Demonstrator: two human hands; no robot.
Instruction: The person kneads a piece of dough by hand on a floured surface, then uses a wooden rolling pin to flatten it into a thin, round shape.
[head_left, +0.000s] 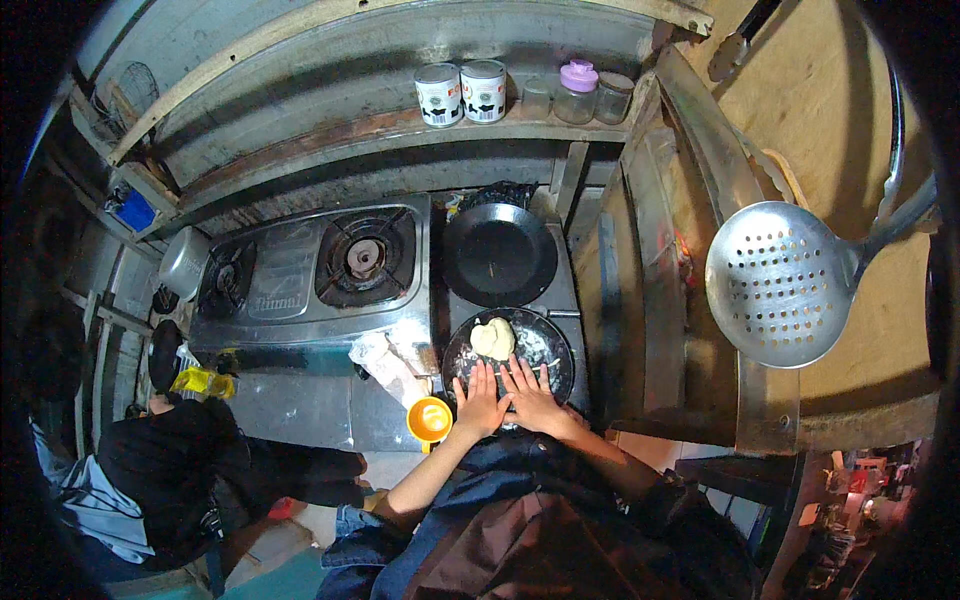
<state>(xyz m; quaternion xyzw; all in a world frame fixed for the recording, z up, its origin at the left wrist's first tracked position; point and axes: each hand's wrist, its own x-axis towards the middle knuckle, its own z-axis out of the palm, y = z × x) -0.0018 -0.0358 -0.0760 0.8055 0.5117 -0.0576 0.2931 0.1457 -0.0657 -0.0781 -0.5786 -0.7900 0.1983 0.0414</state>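
Before me lies a round dark pan (555, 337) dusted with white flour. A lump of pale dough (493, 339) rests towards its far side. My left hand (480, 403) is laid flat over the near part of the pan, fingers apart and pointing away from me. Beside it my right hand (534, 399) lies palm down with spread fingers, the two thumbs close together. A thin pale strip (553, 364), seemingly dough, shows by the right fingertips; how much of it runs under the hands is hidden. Neither hand grips anything.
Left of the pan stand a yellow cup (430, 420) and a clear plastic bag (394, 375) with white powder. Beyond are a black frying pan (499, 259) and a Rinnai gas stove (285, 300). A perforated skimmer (780, 289) hangs at right. Another person (172, 472) is at left.
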